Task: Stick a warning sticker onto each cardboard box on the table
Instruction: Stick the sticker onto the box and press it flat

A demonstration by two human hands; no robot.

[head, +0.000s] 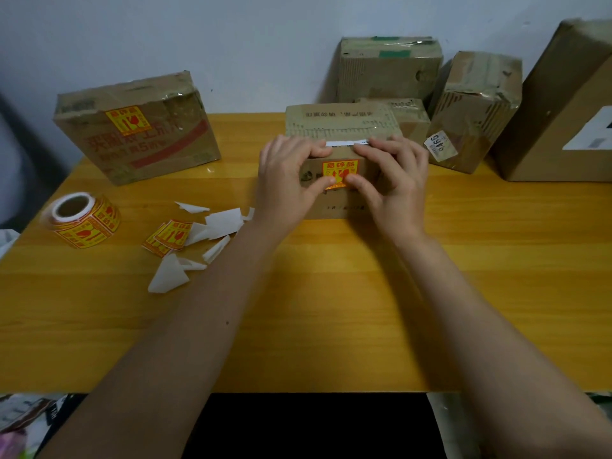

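The counter (331, 293) was finished in glossy yellow wood grain and set against a pale wall. A stickered cardboard box (135, 127) was placed at the far left. A sticker roll (81, 220) was laid on its side near the left edge, with loose stickers (169, 236) and white backing scraps (198, 240) scattered beside it. A small box (341, 160) was positioned at the centre. Further boxes (473, 111) were grouped at the far right, with one large box (559, 104) at the right edge.
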